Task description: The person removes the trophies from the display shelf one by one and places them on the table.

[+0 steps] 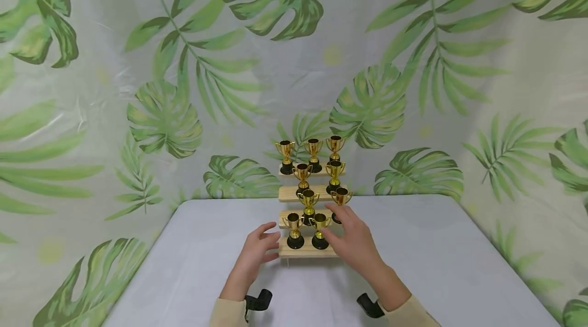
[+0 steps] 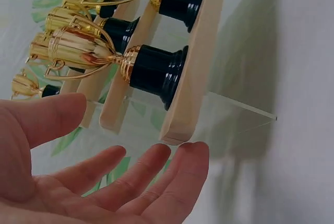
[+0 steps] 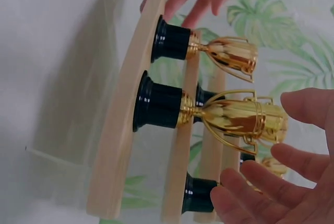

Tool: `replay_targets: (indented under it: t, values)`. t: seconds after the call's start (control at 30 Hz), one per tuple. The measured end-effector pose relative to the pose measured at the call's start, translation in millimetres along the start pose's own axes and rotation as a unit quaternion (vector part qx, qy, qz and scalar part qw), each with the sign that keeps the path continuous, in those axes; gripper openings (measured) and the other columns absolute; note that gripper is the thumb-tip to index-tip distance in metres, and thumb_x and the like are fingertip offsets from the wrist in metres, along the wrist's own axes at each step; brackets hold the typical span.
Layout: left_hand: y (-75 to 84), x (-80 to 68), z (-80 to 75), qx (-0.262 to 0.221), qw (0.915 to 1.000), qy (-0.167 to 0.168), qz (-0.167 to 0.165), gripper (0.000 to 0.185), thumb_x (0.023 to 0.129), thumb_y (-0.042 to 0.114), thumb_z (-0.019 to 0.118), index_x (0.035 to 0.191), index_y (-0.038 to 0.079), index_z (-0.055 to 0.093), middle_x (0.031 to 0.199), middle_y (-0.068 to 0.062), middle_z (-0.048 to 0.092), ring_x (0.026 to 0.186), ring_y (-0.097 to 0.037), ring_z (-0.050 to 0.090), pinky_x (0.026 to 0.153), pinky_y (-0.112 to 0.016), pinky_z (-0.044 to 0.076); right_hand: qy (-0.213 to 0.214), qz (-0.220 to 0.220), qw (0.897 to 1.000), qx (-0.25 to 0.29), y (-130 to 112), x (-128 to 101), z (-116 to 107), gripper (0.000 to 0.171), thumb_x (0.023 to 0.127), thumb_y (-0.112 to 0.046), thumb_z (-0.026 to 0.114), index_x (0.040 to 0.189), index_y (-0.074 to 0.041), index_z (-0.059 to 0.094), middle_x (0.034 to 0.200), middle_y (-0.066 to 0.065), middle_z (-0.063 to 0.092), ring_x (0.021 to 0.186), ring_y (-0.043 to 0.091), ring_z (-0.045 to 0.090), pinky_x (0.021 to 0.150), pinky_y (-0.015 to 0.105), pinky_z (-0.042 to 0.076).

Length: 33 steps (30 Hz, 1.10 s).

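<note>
Small gold trophy cups with black bases stand upright on a stepped wooden rack (image 1: pixel 294 253). On its lowest shelf are a left trophy (image 1: pixel 294 235) and a right trophy (image 1: pixel 320 235). My right hand (image 1: pixel 356 237) is beside the right trophy, thumb and fingers spread apart. In the right wrist view its fingertips overlap a trophy (image 3: pixel 201 192) one shelf up; whether they touch it cannot be told. My left hand (image 1: pixel 258 249) has loosely extended fingers at the rack's left end. In the left wrist view, those fingertips (image 2: pixel 193 153) lie at the end of the lowest shelf (image 2: pixel 180 125), perhaps touching it.
Higher shelves hold several more trophies, among them one at the top left (image 1: pixel 286 156). Clear supports (image 2: pixel 245 106) carry the shelves. A white cloth covers the table (image 1: pixel 206 245), and a leaf-patterned curtain (image 1: pixel 294 61) hangs behind. Both wrists wear black camera mounts.
</note>
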<state>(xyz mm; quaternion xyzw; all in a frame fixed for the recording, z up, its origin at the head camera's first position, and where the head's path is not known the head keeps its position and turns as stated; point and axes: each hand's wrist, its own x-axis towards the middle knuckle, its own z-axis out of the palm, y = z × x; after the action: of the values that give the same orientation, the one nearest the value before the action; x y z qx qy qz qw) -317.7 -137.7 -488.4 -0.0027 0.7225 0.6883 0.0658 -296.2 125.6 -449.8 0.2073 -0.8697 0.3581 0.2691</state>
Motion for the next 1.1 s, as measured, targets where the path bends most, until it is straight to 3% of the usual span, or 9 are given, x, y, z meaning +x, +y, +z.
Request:
replay_targets:
  t: [0.23, 0.43, 0.67, 0.83, 1.1]
  values:
    - [-0.1, 6.8, -0.5, -0.012, 0.9995, -0.021, -0.018, 0.053, 0.101, 0.029, 0.061, 0.146, 0.003, 0.048, 0.134, -0.024, 0.055, 0.11, -0.038, 0.062, 0.084, -0.047, 0.058, 0.004, 0.007, 1.0, -0.006, -1, 4, 8, 0.056, 0.086, -0.021, 0.083, 0.136, -0.013, 0.06, 0.112, 0.006, 0.064, 0.091, 0.022, 0.062, 0.069, 0.038, 0.053]
    - [-2.5, 9.3, -1.0, -0.01, 0.9996, -0.014, -0.023, 0.051, 0.103, 0.026, 0.058, 0.144, -0.001, 0.048, 0.132, -0.026, 0.056, 0.102, -0.033, 0.065, 0.08, -0.046, 0.059, 0.005, 0.033, 0.999, 0.004, 0, 4, 15, 0.054, 0.085, -0.018, 0.083, 0.134, -0.015, 0.062, 0.101, 0.002, 0.062, 0.084, 0.015, 0.056, 0.069, 0.037, 0.054]
    - [-5.1, 12.4, -3.3, -0.009, 0.9993, -0.015, -0.034, 0.045, 0.101, 0.023, 0.062, 0.137, -0.003, 0.055, 0.121, -0.019, 0.062, 0.096, -0.03, 0.067, 0.078, -0.043, 0.059, 0.006, 0.059, 0.997, 0.039, 1, 5, 20, 0.051, 0.085, -0.016, 0.083, 0.132, -0.016, 0.064, 0.109, 0.002, 0.065, 0.088, 0.021, 0.066, 0.077, 0.045, 0.058]
    - [-8.0, 13.5, -3.6, -0.008, 0.9988, -0.013, -0.046, 0.041, 0.098, 0.016, 0.064, 0.133, -0.005, 0.058, 0.118, -0.02, 0.064, 0.09, -0.027, 0.069, 0.077, -0.042, 0.06, 0.005, 0.07, 0.996, 0.052, 3, 5, 24, 0.05, 0.084, -0.014, 0.083, 0.13, -0.017, 0.065, 0.111, 0.001, 0.066, 0.09, 0.018, 0.066, 0.076, 0.039, 0.059]
    - [-16.4, 17.1, -1.2, -0.01, 0.9992, -0.015, -0.037, 0.037, 0.09, 0.007, 0.066, 0.125, -0.006, 0.063, 0.108, -0.018, 0.066, 0.081, -0.022, 0.065, 0.072, -0.037, 0.059, 0.0, 0.095, 0.994, 0.06, 3, 7, 26, 0.047, 0.085, -0.015, 0.083, 0.13, -0.019, 0.066, 0.111, -0.001, 0.067, 0.088, 0.015, 0.065, 0.074, 0.032, 0.058]
